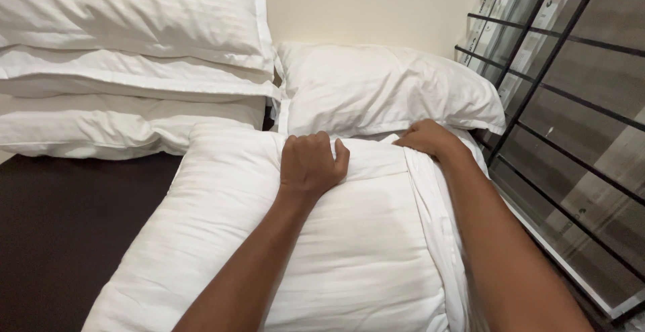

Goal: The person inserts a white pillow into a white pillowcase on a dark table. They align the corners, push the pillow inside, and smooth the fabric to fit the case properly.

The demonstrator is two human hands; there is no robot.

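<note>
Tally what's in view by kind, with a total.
White pillows: 5, namely three stacked, one by the wall, one under the hands
Hands: 2, left hand, right hand
Dark bed surface: 1
Black window grille: 1
Total: 9

White striped pillow [336,251] lies lengthwise, its far end bunched.

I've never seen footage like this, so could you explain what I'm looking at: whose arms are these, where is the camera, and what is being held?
There is no machine here. The one picture comes from a camera worn on a person's head, looking down at their own bare arms. The left hand grips a bunched fold of a white pillow lying on a dark bed. The right hand presses on the pillow's far right corner, fingers partly hidden in the cloth. Behind lie a stack of white pillows and another pillow against the wall. A black metal grille stands on the right.
</note>
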